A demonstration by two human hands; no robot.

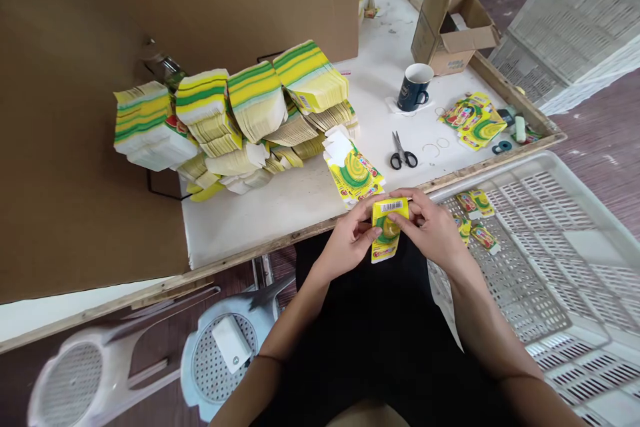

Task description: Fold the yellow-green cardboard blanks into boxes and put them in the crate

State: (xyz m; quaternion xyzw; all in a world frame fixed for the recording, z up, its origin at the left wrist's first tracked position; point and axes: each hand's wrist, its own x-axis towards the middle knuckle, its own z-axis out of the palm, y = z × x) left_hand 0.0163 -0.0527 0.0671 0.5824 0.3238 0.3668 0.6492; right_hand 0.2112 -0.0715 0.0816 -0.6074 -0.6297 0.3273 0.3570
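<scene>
A small yellow and green printed carton, with a barcode at its top end, is held in front of me at the table edge. My left hand grips its left side, thumb on the face. On its right side my right hand closes too, the thumb pressed on the printed front; the fingers behind are partly hidden. Just beyond my hands lie several flat yellow-green cartons, overlapping on the table. Black-handled scissors rest to the right of them.
Bundled carton stacks stand at the left against a large cardboard sheet. A dark mug, an open cardboard box and a carton pile are at the right. A white plastic crate holding several cartons sits beside me; stools stand lower left.
</scene>
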